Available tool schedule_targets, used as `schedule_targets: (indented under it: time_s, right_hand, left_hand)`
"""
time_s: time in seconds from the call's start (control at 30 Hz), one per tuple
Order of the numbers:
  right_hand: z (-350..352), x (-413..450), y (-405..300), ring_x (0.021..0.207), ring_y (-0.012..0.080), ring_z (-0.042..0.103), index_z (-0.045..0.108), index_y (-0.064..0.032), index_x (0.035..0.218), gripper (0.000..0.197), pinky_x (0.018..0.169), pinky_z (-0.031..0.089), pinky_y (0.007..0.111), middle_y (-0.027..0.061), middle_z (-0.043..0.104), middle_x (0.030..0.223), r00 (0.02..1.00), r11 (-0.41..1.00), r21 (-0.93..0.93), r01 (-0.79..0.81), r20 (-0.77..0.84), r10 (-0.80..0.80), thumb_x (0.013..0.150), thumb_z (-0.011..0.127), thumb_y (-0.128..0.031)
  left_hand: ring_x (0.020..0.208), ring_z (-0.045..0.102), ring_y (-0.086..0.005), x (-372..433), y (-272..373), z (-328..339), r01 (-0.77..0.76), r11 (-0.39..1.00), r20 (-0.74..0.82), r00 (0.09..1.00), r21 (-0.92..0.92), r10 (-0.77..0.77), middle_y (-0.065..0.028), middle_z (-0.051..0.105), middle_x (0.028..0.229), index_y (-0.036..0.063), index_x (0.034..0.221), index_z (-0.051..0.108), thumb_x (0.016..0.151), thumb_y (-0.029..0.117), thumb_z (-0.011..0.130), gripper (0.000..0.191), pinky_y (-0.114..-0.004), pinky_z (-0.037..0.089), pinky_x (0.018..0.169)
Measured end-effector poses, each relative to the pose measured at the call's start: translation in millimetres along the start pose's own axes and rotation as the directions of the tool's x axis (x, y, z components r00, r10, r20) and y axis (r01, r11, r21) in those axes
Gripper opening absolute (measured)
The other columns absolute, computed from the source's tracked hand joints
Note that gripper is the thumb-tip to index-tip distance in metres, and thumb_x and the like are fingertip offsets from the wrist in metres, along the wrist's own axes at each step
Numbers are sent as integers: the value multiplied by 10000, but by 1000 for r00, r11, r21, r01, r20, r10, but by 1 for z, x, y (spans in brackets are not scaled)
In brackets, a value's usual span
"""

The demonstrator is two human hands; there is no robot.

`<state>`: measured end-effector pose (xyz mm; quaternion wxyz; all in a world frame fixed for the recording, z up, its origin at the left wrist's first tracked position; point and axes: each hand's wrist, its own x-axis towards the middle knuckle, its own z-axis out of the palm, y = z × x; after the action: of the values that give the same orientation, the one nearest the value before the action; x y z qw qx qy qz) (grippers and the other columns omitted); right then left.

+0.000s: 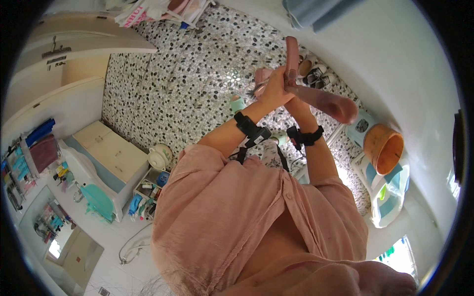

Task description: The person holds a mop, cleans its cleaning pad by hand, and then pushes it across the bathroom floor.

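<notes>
My left hand (276,88) is closed around a pink handle (322,103), whose thick rounded end points up towards me. A second pink bar (292,51) juts away from the same grip; whether the two are one piece I cannot tell. My right hand (297,106) comes up against the underside of the handle beside my left hand, its fingers hidden. Beyond my left hand, low near the floor, shows a pink part (262,75) like a dustpan, with dark bristles (255,91) beside it. Black straps with small devices circle both my wrists.
Pebble-patterned floor (166,81) spreads ahead. Shoes (316,76) line the right wall. A wooden bucket (383,148) stands near a white tub (389,199). On the left are a washbasin cabinet (111,151), a lidded pot (160,156), a bottle rack (148,188) and a door (89,37).
</notes>
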<state>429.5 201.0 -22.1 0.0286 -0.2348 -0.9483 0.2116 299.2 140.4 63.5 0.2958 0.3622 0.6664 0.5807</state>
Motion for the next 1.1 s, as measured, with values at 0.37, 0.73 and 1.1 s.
schedule_targets:
  time_s: [0.37, 0.73, 1.1]
  right_hand:
    - [23, 220, -80, 854, 343, 569, 589, -37, 984, 261, 711, 437, 427, 150, 605, 923, 997, 986, 163, 40, -67, -29, 746, 616, -141]
    - [27, 367, -120, 805, 339, 630, 516, -96, 1170, 418, 693, 503, 420, 191, 640, 894, 920, 891, 253, -377, 211, 329, 779, 547, -241]
    - [148, 415, -145, 869, 380, 583, 490, 26, 1110, 391, 703, 484, 433, 241, 589, 961, 799, 719, 589, -370, -194, 569, 775, 528, -174]
  left_hand:
    - [781, 606, -267, 127, -67, -140, 212, 974, -174, 965, 82, -196, -148, 603, 880, -2, 1025, 515, 585, 362, 818, 647, -342, 481, 702]
    - [664, 566, -161, 218, -134, -233, 204, 974, -130, 973, 103, -190, -66, 637, 751, -9, 824, 640, 721, 214, 743, 266, -305, 462, 648]
    - [792, 583, -160, 258, -156, -271, 365, 929, 33, 929, 62, -368, -76, 623, 876, 6, 875, 558, 704, 136, 763, 297, -276, 474, 727]
